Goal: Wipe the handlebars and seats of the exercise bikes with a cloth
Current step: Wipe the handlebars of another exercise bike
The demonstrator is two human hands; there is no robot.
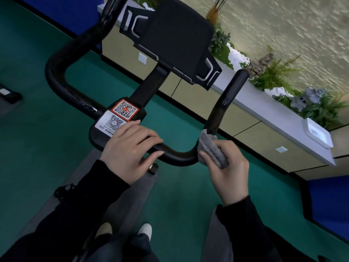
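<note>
Handlebars [79,100] of one exercise bike fill the view: black tube, looping up at the far left, running across the middle, rising again in a short horn [226,95] on the right. Green floor [37,148] lies under all of it.

Centre plate of the bar carries two code stickers, a red one [124,109] and a white one [111,122] just beside it, nearer the person. Black screen [177,40] stands on a stem behind the plate.

Left hand [128,148] rests on the crossbar just right of the stickers, fingers laid out fairly straight over the top of the tube, thumb along its near side. It is a loose rest, not a clench, and it holds nothing.

Grey cloth [211,148] sits at the right-hand bend of the bar, where the crossbar turns up into the horn, pressed against the tube. Right hand [228,167] grips it, fingers curled round the bunched fabric, thumb on its near face.

Below, between two dark sleeves, two shoes [145,229] stand near a grey mat [120,195]. Along the right edge runs a white ledge [264,108] topped with green plants [273,74].
</note>
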